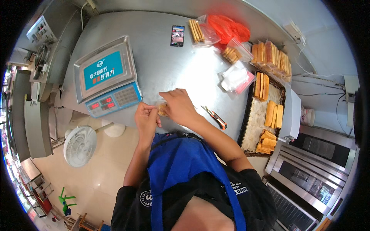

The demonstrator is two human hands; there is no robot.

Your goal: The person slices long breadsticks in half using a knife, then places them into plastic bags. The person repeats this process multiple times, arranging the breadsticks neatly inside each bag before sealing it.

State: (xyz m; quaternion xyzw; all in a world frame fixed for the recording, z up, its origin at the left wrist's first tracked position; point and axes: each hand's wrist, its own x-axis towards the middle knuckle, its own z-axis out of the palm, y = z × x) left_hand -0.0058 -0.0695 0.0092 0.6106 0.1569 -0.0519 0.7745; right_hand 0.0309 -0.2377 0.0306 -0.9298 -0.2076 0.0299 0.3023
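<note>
Near the front edge of the steel table, a small clear plastic bag with golden baked pieces in it lies between my hands and is partly covered by them. The fingertips of my left hand pinch the bag's left edge. My right hand is over the bag's right side with its fingers bent around it; the thumb is hidden. To the right of that hand lies an orange and black utility knife. A digital scale with a lit red display stands to the left of my hands.
A black-rimmed baking tray with toasted bread sticks sits at the right. Behind it are bagged bread slices, clear plastic bags, a bag of sticks and a red plastic bag. A phone lies at the back; a fan stands left.
</note>
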